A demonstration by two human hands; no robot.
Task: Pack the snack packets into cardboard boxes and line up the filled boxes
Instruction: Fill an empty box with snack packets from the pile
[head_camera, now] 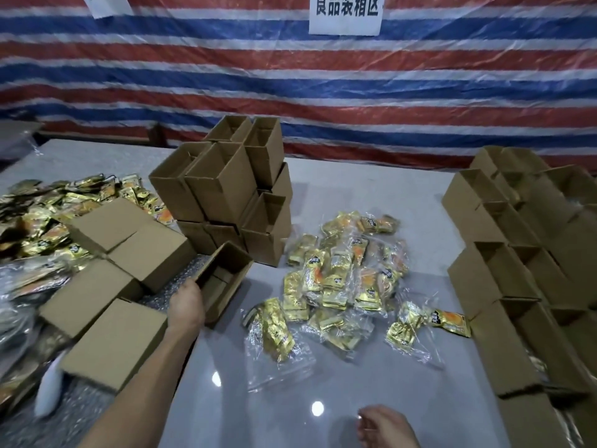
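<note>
Left grip (185, 305) is curled over the near rim of an open box (223, 279) that sits askew just beside the closed boxes (129, 253), while the right grip (384, 426) hangs low, fingers loosely curled, seemingly with nothing in it. The danger: drag that box carelessly and it could knock the stack of empty boxes (226, 189) just behind, or tip over before reaching the bagged snack packets (349, 279) heaped mid-desk. Glossy grey desk (274, 399), rows of boxes (517, 270) on the right, striped tarp (323, 92) with a paper sign (345, 14) behind.
</note>
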